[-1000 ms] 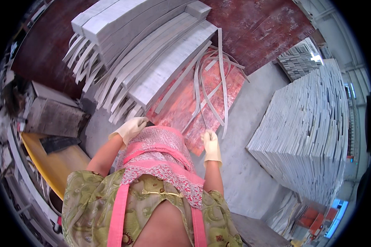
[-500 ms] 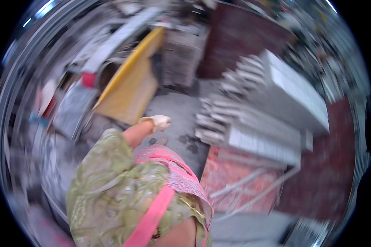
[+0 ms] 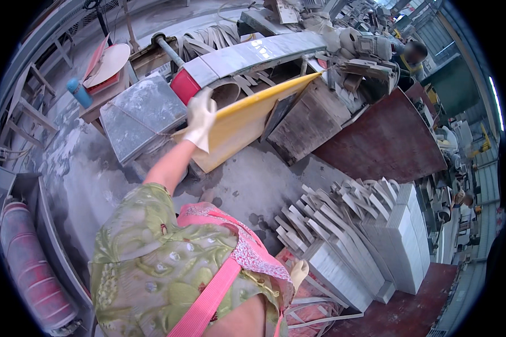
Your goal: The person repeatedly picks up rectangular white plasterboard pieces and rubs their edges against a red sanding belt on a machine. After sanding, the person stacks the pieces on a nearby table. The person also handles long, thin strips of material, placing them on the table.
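My left hand [image 3: 201, 117], in a pale glove, is stretched forward with its fingers loosely bent and apart; nothing shows in it. In the picture it overlaps the near end of a yellow panel [image 3: 247, 118] and lies just below a red block end [image 3: 186, 87]. Whether the glove touches either one I cannot tell. My right hand [image 3: 299, 273], also gloved, shows only in part beside my pink apron, close to stacked pale stone slabs [image 3: 334, 275]. Its fingers are mostly hidden.
Left of the yellow panel stands a grey slab-topped block [image 3: 143, 109], with a blue bottle [image 3: 80, 92] beyond it. A dark wooden box [image 3: 309, 121] and a maroon board [image 3: 385, 140] stand ahead. A ribbed roll [image 3: 36, 264] lies at lower left. Another person [image 3: 415, 56] is at far right.
The view has swung left and sharpened from blur. My left hand now appears higher, over the yellow panel's near end, and part of my right glove has come into view.
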`<act>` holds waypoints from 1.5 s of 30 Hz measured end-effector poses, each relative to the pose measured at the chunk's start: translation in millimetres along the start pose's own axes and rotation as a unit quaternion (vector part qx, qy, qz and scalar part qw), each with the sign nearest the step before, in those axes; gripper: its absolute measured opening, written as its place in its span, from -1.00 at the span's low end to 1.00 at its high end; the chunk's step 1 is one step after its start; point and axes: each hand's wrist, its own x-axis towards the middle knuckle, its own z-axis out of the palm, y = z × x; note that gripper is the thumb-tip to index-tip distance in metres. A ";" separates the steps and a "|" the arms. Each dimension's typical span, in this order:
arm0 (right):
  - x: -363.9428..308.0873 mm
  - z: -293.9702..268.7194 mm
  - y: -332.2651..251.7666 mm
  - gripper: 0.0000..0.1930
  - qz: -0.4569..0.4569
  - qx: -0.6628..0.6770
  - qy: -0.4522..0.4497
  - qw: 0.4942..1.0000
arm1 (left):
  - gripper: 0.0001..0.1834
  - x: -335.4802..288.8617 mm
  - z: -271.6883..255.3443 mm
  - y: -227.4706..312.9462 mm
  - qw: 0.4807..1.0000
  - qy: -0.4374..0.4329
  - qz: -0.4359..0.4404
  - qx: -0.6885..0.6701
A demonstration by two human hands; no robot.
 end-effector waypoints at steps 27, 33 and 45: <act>133.0 191.9 11.3 -0.51 0.058 -0.288 0.082 0.952 | -0.26 147.6 19.2 -131.0 0.862 -0.194 -0.440 -0.161; 194.3 314.0 -175.8 -0.56 -0.109 -0.201 -0.038 0.973 | -0.22 176.6 -2.1 -180.0 0.866 -0.246 -0.401 -0.171; 55.6 629.5 -290.9 -0.63 -0.321 -0.048 -0.470 0.821 | -0.32 146.2 -29.8 -164.3 0.856 -0.262 -0.418 -0.157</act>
